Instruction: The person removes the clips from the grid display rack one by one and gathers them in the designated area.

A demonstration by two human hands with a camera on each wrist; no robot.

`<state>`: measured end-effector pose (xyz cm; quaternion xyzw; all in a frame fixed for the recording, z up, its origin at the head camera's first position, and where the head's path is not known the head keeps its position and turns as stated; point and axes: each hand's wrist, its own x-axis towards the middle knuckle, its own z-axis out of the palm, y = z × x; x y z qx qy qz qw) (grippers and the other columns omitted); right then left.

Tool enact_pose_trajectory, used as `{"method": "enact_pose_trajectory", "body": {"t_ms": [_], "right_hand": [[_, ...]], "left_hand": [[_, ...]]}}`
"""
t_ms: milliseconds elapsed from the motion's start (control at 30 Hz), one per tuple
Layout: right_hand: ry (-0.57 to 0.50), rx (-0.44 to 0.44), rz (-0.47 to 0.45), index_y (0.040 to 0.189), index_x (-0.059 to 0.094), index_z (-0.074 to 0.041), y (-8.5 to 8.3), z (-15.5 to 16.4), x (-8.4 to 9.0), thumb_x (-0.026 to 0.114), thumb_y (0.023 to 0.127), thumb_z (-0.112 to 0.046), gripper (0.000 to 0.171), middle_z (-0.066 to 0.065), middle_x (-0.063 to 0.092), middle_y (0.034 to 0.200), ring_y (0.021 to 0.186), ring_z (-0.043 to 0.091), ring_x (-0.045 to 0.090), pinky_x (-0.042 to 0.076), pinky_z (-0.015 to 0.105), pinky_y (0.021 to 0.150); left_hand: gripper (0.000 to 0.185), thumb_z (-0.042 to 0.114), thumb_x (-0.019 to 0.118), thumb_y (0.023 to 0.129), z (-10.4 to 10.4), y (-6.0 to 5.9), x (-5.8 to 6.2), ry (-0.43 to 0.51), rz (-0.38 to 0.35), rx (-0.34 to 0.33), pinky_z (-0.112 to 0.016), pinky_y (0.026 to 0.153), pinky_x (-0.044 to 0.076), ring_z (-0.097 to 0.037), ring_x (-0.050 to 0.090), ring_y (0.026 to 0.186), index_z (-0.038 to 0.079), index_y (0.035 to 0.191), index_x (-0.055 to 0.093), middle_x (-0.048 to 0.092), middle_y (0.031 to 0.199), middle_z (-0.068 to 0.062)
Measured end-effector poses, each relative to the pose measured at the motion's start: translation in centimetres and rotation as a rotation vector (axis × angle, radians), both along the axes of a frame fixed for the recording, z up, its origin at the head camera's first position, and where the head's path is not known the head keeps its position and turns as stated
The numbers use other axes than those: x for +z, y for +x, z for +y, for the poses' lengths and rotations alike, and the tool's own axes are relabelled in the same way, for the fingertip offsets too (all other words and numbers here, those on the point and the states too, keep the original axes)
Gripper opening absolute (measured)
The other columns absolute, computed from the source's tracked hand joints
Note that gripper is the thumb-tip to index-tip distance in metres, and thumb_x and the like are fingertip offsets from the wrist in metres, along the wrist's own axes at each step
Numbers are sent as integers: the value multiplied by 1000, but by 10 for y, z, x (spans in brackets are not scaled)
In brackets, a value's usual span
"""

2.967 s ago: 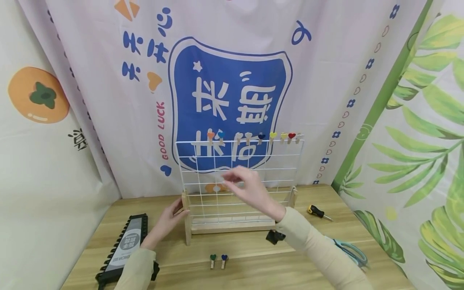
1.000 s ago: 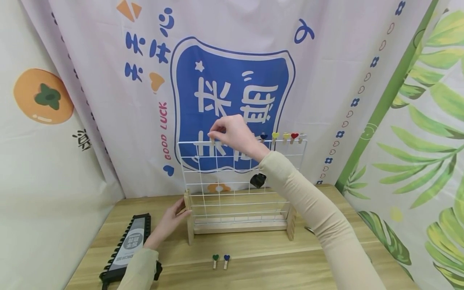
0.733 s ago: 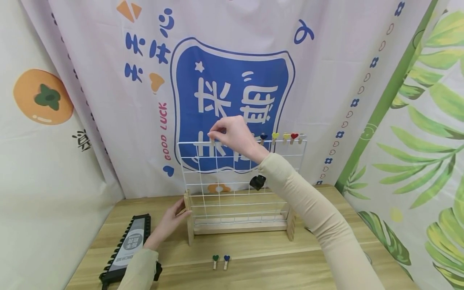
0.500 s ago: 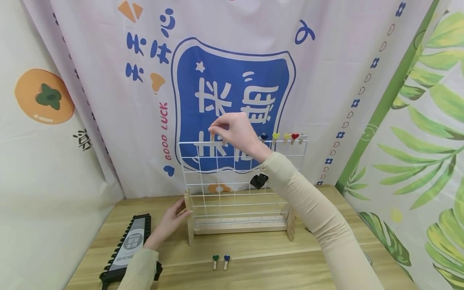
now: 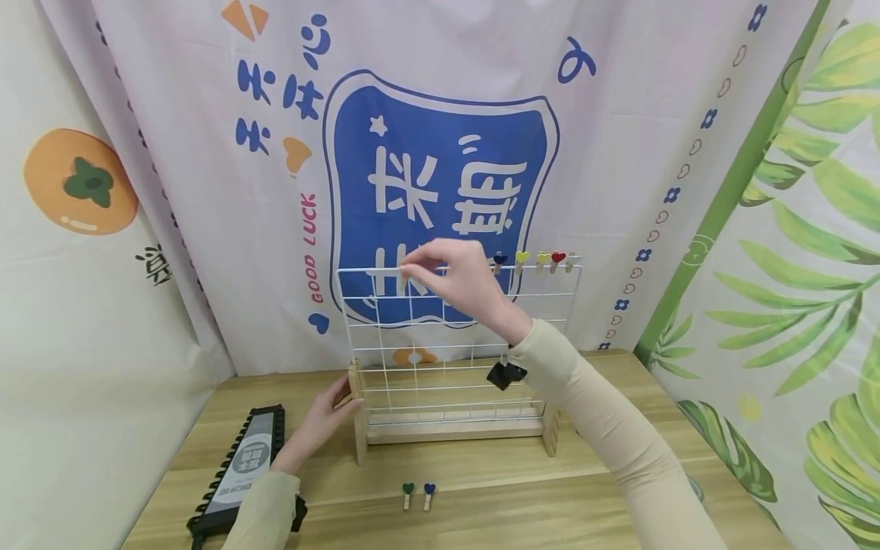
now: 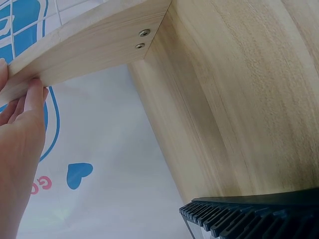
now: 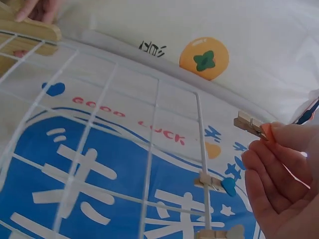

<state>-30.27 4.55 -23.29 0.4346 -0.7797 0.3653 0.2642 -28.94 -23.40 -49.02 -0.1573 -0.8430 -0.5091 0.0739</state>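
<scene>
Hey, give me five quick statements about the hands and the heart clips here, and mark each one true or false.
1. The right hand pinches the orange-heart clip. True.
2. The left hand rests flat on the tabletop. False: it grips the wooden upright.
3. The teal-heart clip is on the top wire. True.
4. The red-heart clip lies on the tabletop. False: it is on the top wire.
5. The green-heart clip lies on the tabletop. True.

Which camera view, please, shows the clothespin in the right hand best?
The right wrist view: the clothespin is close there, wooden body plain, orange end pinched by the right hand. The head view shows only a little at the fingers; the left wrist view, none of it.
</scene>
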Motion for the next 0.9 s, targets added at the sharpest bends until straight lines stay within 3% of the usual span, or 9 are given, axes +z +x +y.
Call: {"method": "enact_pose_trajectory", "body": {"t_ms": [200,367,900], "right_hand": [[42,43,1,96,78,-9,10,4,-34,72,91,-17,11,2,77,89,77,7,68,61,29,73],[71,45,-45,96,78,-8,16,8,-68,73,91,-16,11,3,77,90,79,8,69,60,20,75],[142,4,-339,96,78,-7,23,21,-175,71,92,-16,12,3,78,87,75,6,69,58,13,71]], "left_hand": [[61,15,61,99,-1,-1,-1,27,-15,-15,-53,112,42,-47,44,137,-11,148,34,44,147,-33],[62,16,61,99,0,-1,0,24,-18,-15,-53,113,41,-47,44,137,-11,148,34,44,147,-33],[60,14,61,99,0,-1,-1,24,-21,-11,-53,113,40,-47,44,137,-10,148,35,45,147,-33]]}}
